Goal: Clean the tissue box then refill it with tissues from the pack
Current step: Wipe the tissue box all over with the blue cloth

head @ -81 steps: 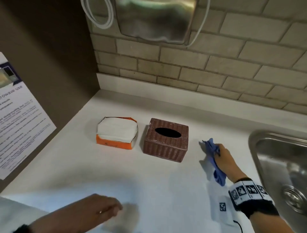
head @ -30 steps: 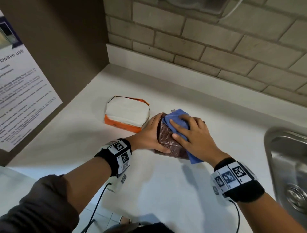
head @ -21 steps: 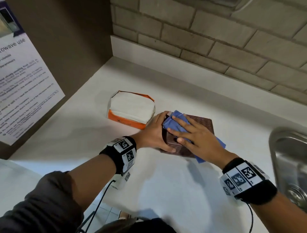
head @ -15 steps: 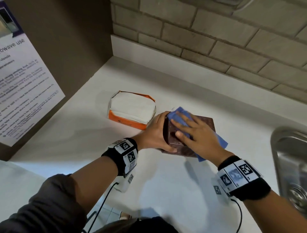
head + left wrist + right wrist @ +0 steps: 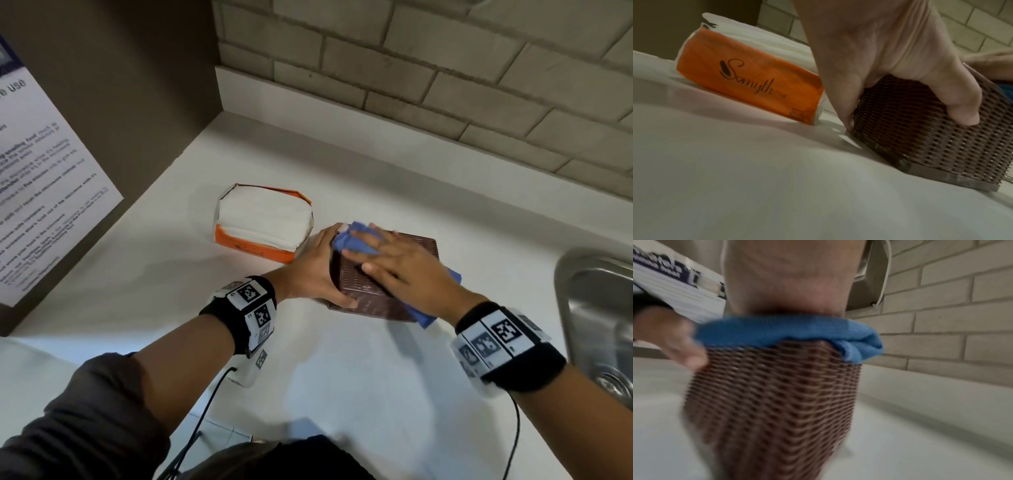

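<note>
The brown wicker tissue box (image 5: 419, 248) stands on the white counter (image 5: 342, 370), just right of the orange tissue pack (image 5: 263, 222), whose top is open on white tissues. My left hand (image 5: 317, 269) grips the box's left end, thumb (image 5: 966, 100) on the near side. My right hand (image 5: 394, 265) lies flat with straight fingers, pressing a blue cloth (image 5: 352, 240) onto the box's top. The box's opening is hidden under the cloth and hand. In the right wrist view the cloth (image 5: 787, 332) drapes over the box's edge (image 5: 772, 402).
A steel sink (image 5: 599, 308) is sunk into the counter at the right. A brick wall (image 5: 445, 85) backs the counter. A brown side panel with a printed notice (image 5: 41, 171) closes off the left. Bare counter lies in front of the box.
Earlier the box stood free and my right hand held the cloth on the counter beside it. Since then both hands came onto the box, and the cloth has been rubbed back and forth over its top.
</note>
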Demonstrator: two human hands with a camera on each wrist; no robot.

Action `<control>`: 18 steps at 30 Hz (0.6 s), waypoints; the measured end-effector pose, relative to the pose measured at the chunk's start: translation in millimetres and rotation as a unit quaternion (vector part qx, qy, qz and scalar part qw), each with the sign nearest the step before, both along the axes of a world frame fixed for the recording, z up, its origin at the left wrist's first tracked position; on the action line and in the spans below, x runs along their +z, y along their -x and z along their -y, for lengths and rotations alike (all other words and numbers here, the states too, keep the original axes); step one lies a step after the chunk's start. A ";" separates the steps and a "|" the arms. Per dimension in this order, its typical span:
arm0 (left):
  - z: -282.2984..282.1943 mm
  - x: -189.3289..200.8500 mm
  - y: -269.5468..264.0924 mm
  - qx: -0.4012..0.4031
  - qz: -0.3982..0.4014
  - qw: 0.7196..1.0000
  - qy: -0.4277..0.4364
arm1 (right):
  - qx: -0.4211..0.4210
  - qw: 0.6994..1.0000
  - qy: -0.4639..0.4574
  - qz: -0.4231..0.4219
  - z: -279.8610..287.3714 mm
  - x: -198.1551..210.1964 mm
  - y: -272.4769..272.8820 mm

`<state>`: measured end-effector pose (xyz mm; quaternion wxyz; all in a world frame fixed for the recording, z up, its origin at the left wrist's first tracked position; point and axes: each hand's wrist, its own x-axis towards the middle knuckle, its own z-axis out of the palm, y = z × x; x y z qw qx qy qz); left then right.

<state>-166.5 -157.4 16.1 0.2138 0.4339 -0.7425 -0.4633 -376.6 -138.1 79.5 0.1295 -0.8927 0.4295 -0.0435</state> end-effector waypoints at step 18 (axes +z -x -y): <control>5.0 -4.7 0.8 -0.001 0.022 0.998 -0.057 | -0.061 0.995 0.075 0.009 -25.0 -2.1 -13.9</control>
